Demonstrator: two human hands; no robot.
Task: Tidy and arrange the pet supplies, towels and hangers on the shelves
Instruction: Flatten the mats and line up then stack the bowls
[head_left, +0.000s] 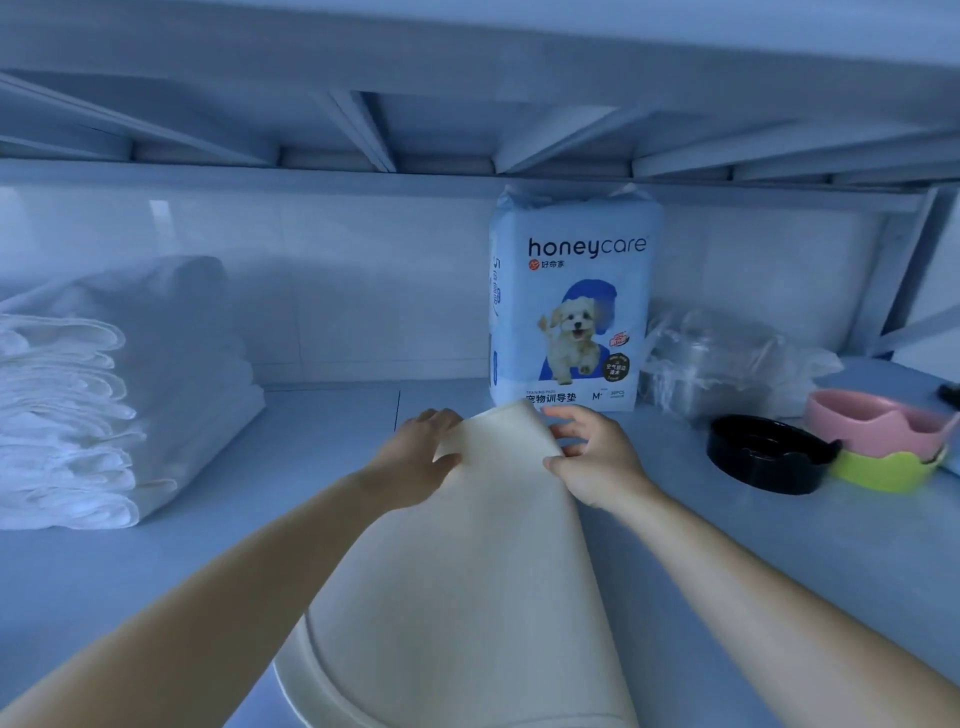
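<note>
Fingers of left hand (410, 457) and right hand (597, 460) pinch the cream towel (483, 571) over the pale shelf (234, 519).

One head-worn wide-angle view faces forward and slightly down into a shelf (208, 493) bay, close in. Left hand (415, 457), right hand (597, 460) and towel (467, 571) occupy centre to 6 o'clock; pack (571, 301) at 1 o'clock.
</note>
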